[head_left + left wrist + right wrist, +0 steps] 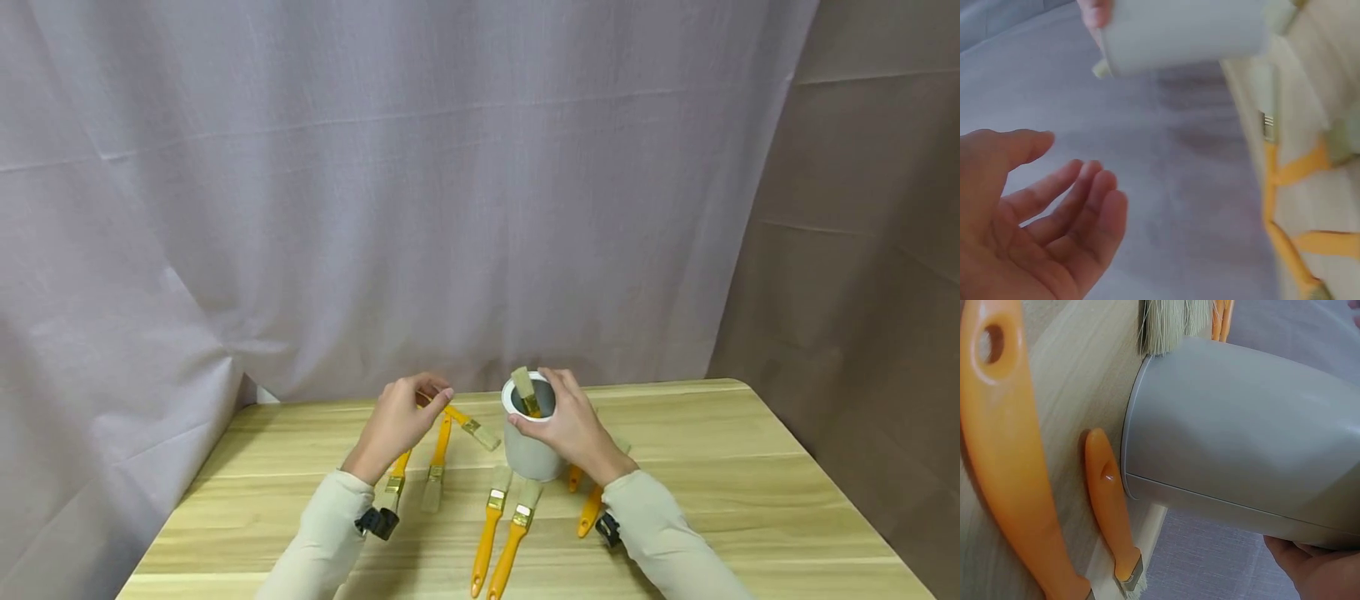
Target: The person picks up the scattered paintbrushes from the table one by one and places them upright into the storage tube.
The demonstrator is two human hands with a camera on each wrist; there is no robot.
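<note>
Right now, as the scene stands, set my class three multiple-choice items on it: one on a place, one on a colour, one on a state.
1. Where is the cup?
A. on the table
B. on the floor
C. on a shelf

2. What colour are the brush handles?
A. blue
B. orange
C. black

3. How is the left hand?
A. wrapped round the cup
B. open, holding nothing
C. inside the cup

Answers:
1 A: it rests on the wooden table, gripped by the right hand.
2 B: every handle in view is orange.
3 B: the left wrist view shows a bare palm with relaxed fingers.
</note>
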